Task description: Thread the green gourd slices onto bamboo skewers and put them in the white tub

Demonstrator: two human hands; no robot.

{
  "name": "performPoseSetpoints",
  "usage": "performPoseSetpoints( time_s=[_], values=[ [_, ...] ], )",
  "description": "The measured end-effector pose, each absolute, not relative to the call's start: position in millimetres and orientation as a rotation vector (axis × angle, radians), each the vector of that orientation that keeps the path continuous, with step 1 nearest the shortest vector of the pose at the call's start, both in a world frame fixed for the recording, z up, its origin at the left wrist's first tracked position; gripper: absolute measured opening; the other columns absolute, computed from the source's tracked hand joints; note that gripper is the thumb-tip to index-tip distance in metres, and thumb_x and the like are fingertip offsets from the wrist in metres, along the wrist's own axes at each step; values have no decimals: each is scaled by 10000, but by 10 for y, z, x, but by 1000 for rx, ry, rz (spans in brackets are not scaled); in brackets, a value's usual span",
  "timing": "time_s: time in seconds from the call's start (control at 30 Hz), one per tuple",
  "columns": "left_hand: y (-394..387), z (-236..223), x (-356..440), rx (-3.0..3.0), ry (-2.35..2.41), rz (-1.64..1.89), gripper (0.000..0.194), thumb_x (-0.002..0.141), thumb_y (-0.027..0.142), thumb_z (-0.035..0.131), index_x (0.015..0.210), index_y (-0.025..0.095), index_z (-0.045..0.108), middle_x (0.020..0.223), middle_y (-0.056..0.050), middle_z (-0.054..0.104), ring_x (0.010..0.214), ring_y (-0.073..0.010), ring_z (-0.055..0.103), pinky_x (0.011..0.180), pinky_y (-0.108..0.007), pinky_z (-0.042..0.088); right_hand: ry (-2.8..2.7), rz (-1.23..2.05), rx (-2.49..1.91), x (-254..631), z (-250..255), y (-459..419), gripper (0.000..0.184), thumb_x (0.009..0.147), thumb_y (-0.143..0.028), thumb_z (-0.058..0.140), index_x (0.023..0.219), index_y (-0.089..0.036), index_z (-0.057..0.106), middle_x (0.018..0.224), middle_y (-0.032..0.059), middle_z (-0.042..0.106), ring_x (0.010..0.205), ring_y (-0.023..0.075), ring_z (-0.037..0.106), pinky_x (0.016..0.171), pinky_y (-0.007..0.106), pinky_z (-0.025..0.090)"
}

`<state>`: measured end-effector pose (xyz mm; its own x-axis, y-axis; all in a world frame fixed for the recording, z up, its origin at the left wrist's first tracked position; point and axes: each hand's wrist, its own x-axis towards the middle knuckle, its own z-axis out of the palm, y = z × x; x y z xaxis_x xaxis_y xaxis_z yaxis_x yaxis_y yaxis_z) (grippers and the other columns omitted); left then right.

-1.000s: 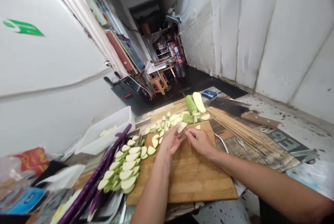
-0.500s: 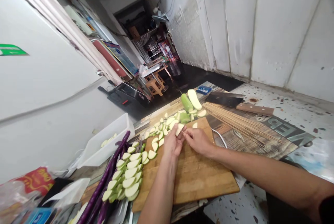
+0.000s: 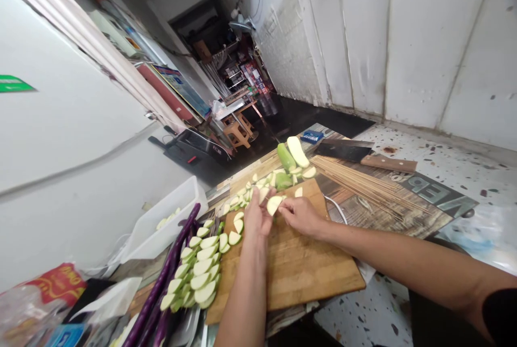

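Centrally, the left hand (image 3: pixel 258 217) rises above the cutting board (image 3: pixel 302 271), fingers half-curled and palm turned inward. Beside its fingers, a cut slice (image 3: pixel 273 205) is poised between the two hands. The right hand (image 3: pixel 301 215), on an arm extending from the right, has thumb and forefinger brought together at the slice's right side. Overlapping fingers obscure the grip: whether the left hand supports the slice, or what the right fingertips pinch, cannot be determined. The left forearm, covering part of the board, is cut off below. The slice appears roughly half-round and pale, with a thin green rim.
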<state>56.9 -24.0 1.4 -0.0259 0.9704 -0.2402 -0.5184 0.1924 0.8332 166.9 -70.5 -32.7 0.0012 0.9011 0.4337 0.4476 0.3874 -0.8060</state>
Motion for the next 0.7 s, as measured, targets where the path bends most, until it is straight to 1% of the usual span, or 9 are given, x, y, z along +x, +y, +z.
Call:
performPoseSetpoints(
  time_s=[0.3,0.4,0.53,0.7],
  values=[
    [-227,-8,599,533,1069,1286,109,784,174,553,857,93,553,771,-119,661,717,-179,647,668,-305,537,-1643,525,-1236,1665,-372,-704,224,772,-160,459,554,-151,512,512,-22,479,495,83,393,492,202,239],
    [-237,-11,632,545,1080,1299,105,775,169,563,845,91,554,778,-122,657,717,-188,647,665,-314,539,-1635,505,-1259,1668,-353,-714,237,775,-153,460,543,-150,510,506,-19,481,485,83,384,485,208,226],
    [-241,-36,674,554,1082,1307,124,769,177,569,856,89,567,762,-109,655,690,-183,642,642,-308,542,-1624,493,-1261,1666,-351,-704,221,782,-155,458,577,-149,540,538,-8,517,507,90,411,504,209,238],
    [-260,-34,690,598,1077,1271,137,772,199,565,847,86,582,754,-107,654,677,-178,637,619,-299,542,-1611,500,-1272,1678,-353,-697,239,789,-169,450,562,-153,521,502,-20,480,476,84,386,489,210,222]
  ],
)
